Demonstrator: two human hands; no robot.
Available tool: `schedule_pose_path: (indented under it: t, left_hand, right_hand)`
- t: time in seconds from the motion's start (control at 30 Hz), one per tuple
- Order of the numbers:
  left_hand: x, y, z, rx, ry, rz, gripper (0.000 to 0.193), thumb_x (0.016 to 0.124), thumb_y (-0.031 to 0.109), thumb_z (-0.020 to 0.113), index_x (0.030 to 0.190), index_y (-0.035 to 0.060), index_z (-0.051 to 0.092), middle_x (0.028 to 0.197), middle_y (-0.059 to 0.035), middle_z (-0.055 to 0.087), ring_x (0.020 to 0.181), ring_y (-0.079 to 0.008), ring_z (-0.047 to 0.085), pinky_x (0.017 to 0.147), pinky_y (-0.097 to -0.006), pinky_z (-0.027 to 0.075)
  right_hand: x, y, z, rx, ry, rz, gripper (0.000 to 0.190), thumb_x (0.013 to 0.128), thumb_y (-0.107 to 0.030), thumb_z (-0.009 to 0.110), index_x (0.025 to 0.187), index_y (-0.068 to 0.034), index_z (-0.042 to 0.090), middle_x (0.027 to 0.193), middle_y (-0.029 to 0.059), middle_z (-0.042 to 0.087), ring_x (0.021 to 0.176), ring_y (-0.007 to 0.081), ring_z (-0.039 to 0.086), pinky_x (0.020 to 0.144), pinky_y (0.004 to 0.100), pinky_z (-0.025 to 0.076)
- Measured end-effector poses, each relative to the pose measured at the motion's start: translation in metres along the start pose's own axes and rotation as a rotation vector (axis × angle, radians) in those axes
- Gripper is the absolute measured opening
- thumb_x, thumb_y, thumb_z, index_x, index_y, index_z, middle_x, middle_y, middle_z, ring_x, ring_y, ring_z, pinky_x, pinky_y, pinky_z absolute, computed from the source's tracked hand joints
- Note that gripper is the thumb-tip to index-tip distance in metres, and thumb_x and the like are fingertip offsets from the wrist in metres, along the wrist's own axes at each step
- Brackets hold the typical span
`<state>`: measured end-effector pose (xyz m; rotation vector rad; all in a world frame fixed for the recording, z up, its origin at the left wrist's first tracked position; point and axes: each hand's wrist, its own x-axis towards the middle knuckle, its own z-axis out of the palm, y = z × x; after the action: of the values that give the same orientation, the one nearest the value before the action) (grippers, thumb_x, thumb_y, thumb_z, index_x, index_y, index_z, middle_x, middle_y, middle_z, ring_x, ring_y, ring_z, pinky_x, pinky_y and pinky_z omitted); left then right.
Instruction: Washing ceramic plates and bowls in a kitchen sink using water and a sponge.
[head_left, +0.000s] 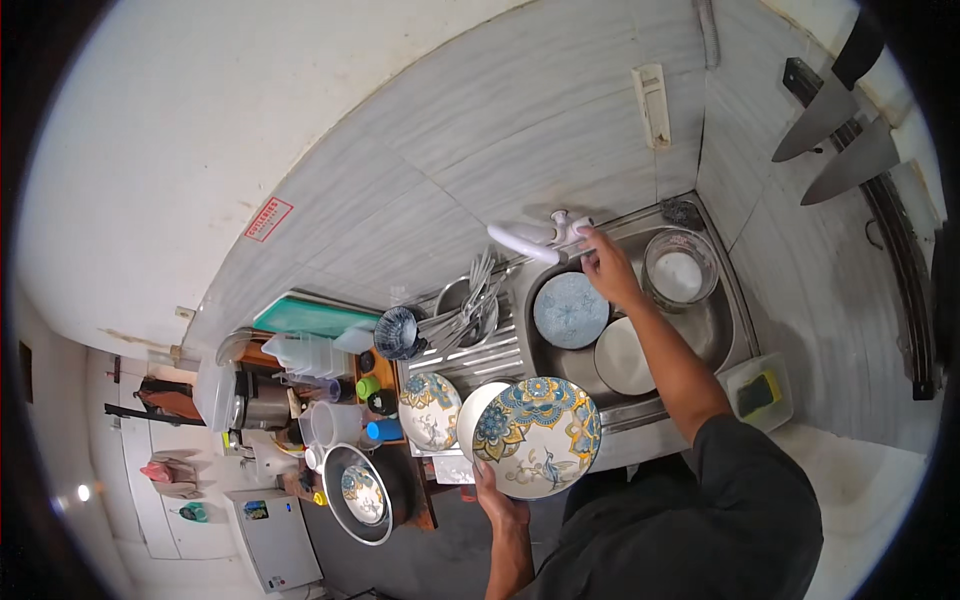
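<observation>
My left hand (499, 499) grips the lower left rim of a plate with a blue and yellow floral and bird pattern (544, 442), tilted in front of the sink. A white plate (471, 416) shows partly behind it; whether my hand holds that too is hidden. My right hand (611, 266) reaches over the sink, its fingertips on the knob (580, 228) of a white tap (525, 244). Below, in the steel sink (705, 341), lie a blue patterned plate (571, 310) and a cream plate (621, 360), partly covered by my forearm. A glass bowl (679, 274) stands at the right.
On the drainboard (499, 358) are a patterned dish (429, 412), a dark bowl (399, 332) and a heap of cutlery (472, 307). A steel basin (358, 529) stands left. Knives (851, 161) hang on the right wall. A sponge (757, 394) sits in a plastic tub.
</observation>
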<state>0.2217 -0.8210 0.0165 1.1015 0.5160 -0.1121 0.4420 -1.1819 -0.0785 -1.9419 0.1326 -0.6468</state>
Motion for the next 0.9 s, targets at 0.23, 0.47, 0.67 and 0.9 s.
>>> schedule_pose_path:
  t: [0.23, 0.47, 0.67, 0.9]
  left_hand:
    - [0.029, -0.018, 0.051, -0.012, -0.082, -0.01, 0.053, 0.106, 0.032, 0.046, 0.152, 0.0104, 0.03, 0.143, -0.0112, 0.049, 0.126, -0.0285, 0.054, 0.102, -0.0462, 0.048]
    - [0.058, -0.048, 0.116, -0.06, -0.121, 0.014, 0.045, 0.108, 0.034, 0.041, 0.147, 0.0127, 0.035, 0.142, -0.0091, 0.049, 0.127, -0.027, 0.054, 0.104, -0.0461, 0.047]
    - [0.082, -0.077, 0.142, -0.061, -0.155, -0.04, 0.047, 0.108, 0.034, 0.041, 0.148, 0.0122, 0.032, 0.143, -0.0101, 0.048, 0.129, -0.0274, 0.052, 0.105, -0.048, 0.047]
    - [0.105, -0.09, 0.165, -0.155, -0.203, -0.163, 0.051, 0.108, 0.036, 0.043, 0.15, 0.012, 0.031, 0.143, -0.0102, 0.049, 0.127, -0.0279, 0.055, 0.103, -0.0473, 0.049]
  right_hand:
    - [-0.059, -0.008, -0.002, 0.271, 0.183, 0.198, 0.035, 0.089, -0.001, 0.065, 0.123, -0.008, 0.059, 0.125, 0.0089, 0.062, 0.089, 0.0153, 0.066, 0.071, 0.0299, 0.054]
    - [-0.098, -0.027, -0.03, 0.999, -0.105, 0.942, 0.042, 0.103, -0.04, 0.048, 0.126, -0.008, 0.064, 0.117, 0.005, 0.068, 0.1, 0.0157, 0.064, 0.09, 0.0304, 0.049]
    - [-0.104, -0.028, -0.05, 1.227, -0.027, 1.006, 0.037, 0.101, -0.031, 0.056, 0.123, -0.003, 0.063, 0.114, 0.0077, 0.071, 0.103, 0.0163, 0.068, 0.088, 0.0315, 0.054]
    - [-0.102, -0.048, -0.075, 0.843, 0.019, 0.918, 0.034, 0.102, -0.023, 0.056, 0.13, -0.003, 0.058, 0.117, 0.009, 0.067, 0.102, 0.0162, 0.067, 0.087, 0.0324, 0.054]
